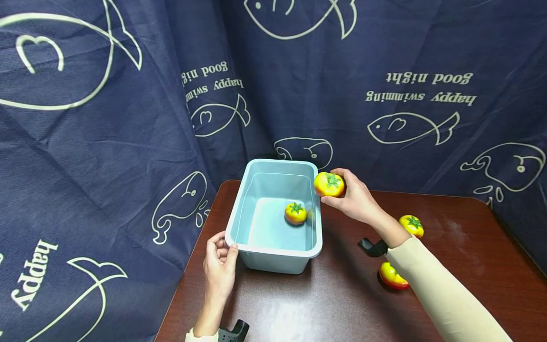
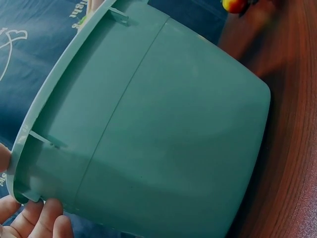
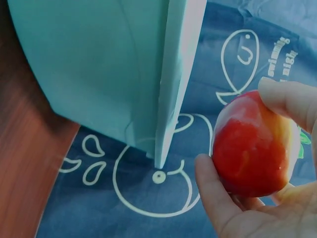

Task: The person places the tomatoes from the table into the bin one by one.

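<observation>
A light blue plastic bin (image 1: 273,260) stands on the table, with one red-and-yellow toy tomato (image 1: 296,214) lying inside toward its right wall. My left hand (image 1: 220,268) grips the bin's near left corner, thumb on the rim and fingers below it, as the left wrist view also shows. Beside the bin's right rim, my right hand (image 1: 356,197) holds another toy tomato (image 1: 329,185) between thumb and fingers. In the right wrist view this tomato (image 3: 252,148) shows its red underside, just off the rim.
Two more toy tomatoes lie on the table to the right: one farther back (image 1: 411,225), and a nearer one (image 1: 392,276) partly hidden by the right sleeve. A dark blue curtain (image 1: 299,80) with fish drawings hangs behind and left of the brown table (image 1: 333,294).
</observation>
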Available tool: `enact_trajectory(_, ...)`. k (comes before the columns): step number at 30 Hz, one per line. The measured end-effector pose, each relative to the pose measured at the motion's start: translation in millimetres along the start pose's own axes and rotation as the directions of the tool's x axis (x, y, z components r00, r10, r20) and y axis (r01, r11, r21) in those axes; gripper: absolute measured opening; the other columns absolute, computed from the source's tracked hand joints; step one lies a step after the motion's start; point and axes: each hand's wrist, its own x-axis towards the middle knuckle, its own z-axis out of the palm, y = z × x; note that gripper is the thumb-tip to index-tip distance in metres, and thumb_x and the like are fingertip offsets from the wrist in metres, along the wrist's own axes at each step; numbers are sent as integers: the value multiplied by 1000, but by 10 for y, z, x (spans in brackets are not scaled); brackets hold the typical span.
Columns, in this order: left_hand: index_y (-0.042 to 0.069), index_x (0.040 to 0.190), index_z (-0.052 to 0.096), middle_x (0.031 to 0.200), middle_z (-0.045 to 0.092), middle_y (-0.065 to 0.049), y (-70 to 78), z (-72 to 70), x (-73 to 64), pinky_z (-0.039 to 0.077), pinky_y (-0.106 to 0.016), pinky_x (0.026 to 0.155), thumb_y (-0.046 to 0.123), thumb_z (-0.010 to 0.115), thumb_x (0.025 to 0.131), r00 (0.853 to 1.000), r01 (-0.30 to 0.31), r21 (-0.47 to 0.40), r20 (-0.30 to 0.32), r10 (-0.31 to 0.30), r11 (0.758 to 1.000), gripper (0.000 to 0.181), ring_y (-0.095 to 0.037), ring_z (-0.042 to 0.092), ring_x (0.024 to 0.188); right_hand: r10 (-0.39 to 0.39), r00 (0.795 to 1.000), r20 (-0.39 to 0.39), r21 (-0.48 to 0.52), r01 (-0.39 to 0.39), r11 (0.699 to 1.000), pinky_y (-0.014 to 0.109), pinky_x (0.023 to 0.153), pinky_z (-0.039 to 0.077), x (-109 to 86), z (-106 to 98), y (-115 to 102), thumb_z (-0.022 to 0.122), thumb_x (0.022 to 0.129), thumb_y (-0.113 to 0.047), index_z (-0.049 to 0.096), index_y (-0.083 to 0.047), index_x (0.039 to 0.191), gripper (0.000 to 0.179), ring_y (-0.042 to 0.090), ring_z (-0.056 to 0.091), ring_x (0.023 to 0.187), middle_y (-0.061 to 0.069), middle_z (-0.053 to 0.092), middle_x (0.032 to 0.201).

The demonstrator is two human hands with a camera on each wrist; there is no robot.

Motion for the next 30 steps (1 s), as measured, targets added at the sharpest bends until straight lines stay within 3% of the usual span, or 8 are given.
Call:
enact_trajectory(7,4,127,55,93,60,-10,31,-4,0,45,-17,57,-1,66,87,1000,1,16,1,-1,1000,42,-6,55,68,-30,999,32,12,30,999,44,89,49,27,100,-100,83,75,-18,41,-3,137,77,30,53,103,14,52,123)
enact_trajectory(15,-8,125,52,91,59,-17,287,-22,-29,44,-17,56,-8,63,86,1000,8,27,8,-9,1000,40,-9,54,65,-71,996,54,29,70,997,45,89,49,56,200,-189,84,73,-16,42,-5,136,77,30,53,104,13,52,124)
enact_trajectory(23,4,127,55,92,61,-11,30,-13,5,45,-18,57,-1,66,87,1000,11,11,12,-11,1000,42,-9,56,67,-84,994,69,7,84,996,45,89,50,94,313,-231,85,72,-19,43,-5,135,76,29,55,103,14,54,123)
enact_trajectory(30,4,128,54,95,60,-11,-9,-15,14,46,-18,59,-1,66,87,1000,18,-7,10,-18,1000,42,-9,56,69,-93,991,95,17,91,996,45,90,49,110,435,-256,85,72,-20,44,-5,135,77,30,56,105,15,54,123)
